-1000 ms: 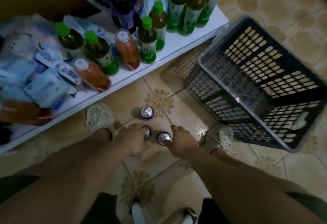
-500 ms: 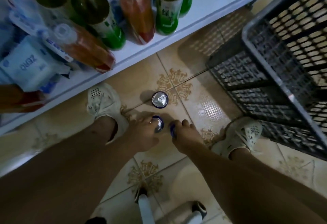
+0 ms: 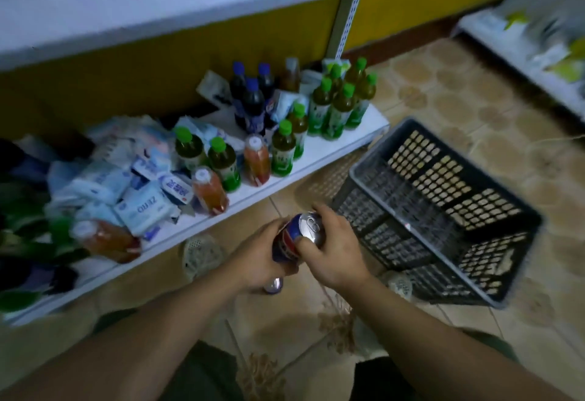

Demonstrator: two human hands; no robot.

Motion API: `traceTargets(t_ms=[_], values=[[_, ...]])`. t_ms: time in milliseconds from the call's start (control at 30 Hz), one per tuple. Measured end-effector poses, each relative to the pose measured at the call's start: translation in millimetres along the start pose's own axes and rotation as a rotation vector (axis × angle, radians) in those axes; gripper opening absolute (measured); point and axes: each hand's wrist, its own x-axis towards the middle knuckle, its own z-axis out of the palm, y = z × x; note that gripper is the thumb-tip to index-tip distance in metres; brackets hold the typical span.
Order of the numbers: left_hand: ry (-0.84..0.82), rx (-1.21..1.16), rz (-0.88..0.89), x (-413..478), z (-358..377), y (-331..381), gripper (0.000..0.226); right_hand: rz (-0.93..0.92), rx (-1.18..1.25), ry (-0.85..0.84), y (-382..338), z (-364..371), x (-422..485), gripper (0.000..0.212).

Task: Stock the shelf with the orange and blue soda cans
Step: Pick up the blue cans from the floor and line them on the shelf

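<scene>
Blue cans (image 3: 286,240) off the tiles now, left hand (image 3: 256,261) and right hand (image 3: 335,251) each clamped round one. Shelf (image 3: 319,150) next, third can (image 3: 273,285) after.

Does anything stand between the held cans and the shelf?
Nothing lies between the cans in the left hand and right hand and the shelf edge, but bottles and packets crowd its surface.

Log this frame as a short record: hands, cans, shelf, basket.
left hand: grips blue soda can with silver top by its body
right hand: grips the same can's top end; whether a second can is hidden is unclear
floor: another silver-topped can below the hands
white shelf: green-capped and orange bottles, packets
dark plastic basket: on floor, right
</scene>
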Motion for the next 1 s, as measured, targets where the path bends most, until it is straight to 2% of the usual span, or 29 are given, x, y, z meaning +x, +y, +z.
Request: traceTargets(t_ms=[133, 267, 400, 533, 667, 833, 933, 1000], values=[[0.128, -0.169, 0.095, -51, -44, 53, 0.069, -0.146, 0.106, 0.102, -81, -41, -17, 0.082], [0.245, -0.233, 0.199, -101, -102, 97, 0.066, -0.293, 0.179, 0.129, -163, -72, -31, 0.075], [0.401, -0.203, 0.258, -154, -158, 121, 0.074, -0.477, 0.132, 0.135, -246, -89, -42, 0.073], [0.511, -0.15, 0.256, -203, -210, 126, 0.063, -0.665, -0.003, 0.11, -326, -89, -46, 0.046], [0.646, -0.046, 0.182, -243, -264, 115, 0.063, -0.808, -0.059, 0.097, -399, -71, -49, 0.047], [0.774, 0.151, 0.08, -284, -325, 93, 0.071, -0.886, -0.072, 0.04, -472, -41, -41, 0.037], [0.796, 0.278, -0.07, -295, -359, 70, 0.081, -0.879, -0.059, 0.017, -500, -19, -30, 0.031], [0.809, 0.352, -0.19, -299, -378, 52, 0.074, -0.869, -0.067, -0.01, -509, -2, -19, 0.027]])
